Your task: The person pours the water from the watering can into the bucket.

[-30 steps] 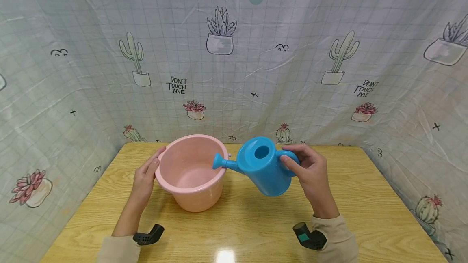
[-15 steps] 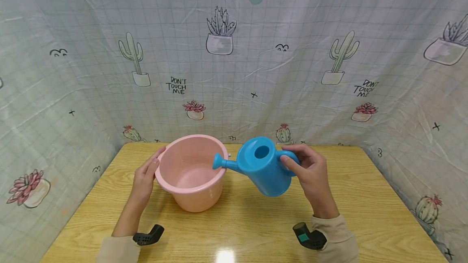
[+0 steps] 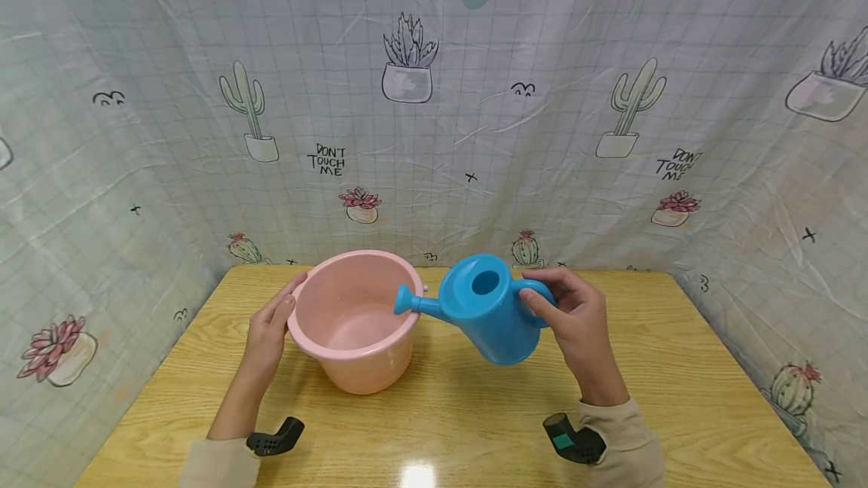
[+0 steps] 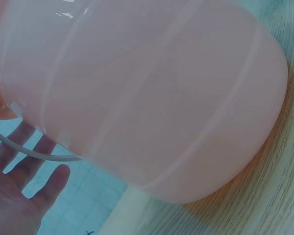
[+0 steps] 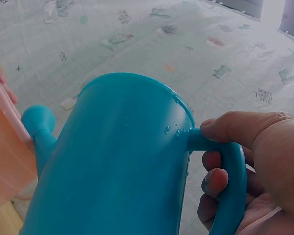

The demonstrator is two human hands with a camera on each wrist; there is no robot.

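A pink bucket (image 3: 369,367) is at the left of the table, its wide mouth facing up toward me. My left hand (image 3: 266,330) holds it at the left rim, thumb over the edge and fingers along the outer wall. In the left wrist view those fingers (image 4: 51,191) lie beside a thin grey bail handle (image 4: 49,157). My right hand (image 3: 576,315) grips a blue watering can (image 3: 498,333) by its loop handle (image 5: 235,181). The can leans left, its spout (image 3: 410,300) reaching over the bucket's right rim. Droplets dot the can near the handle.
A light wood table (image 3: 678,382) carries both things. Behind and on both sides hangs a pale curtain (image 3: 475,126) printed with cacti and grid lines. Each wrist wears a black camera mount, such as the left one (image 3: 276,437).
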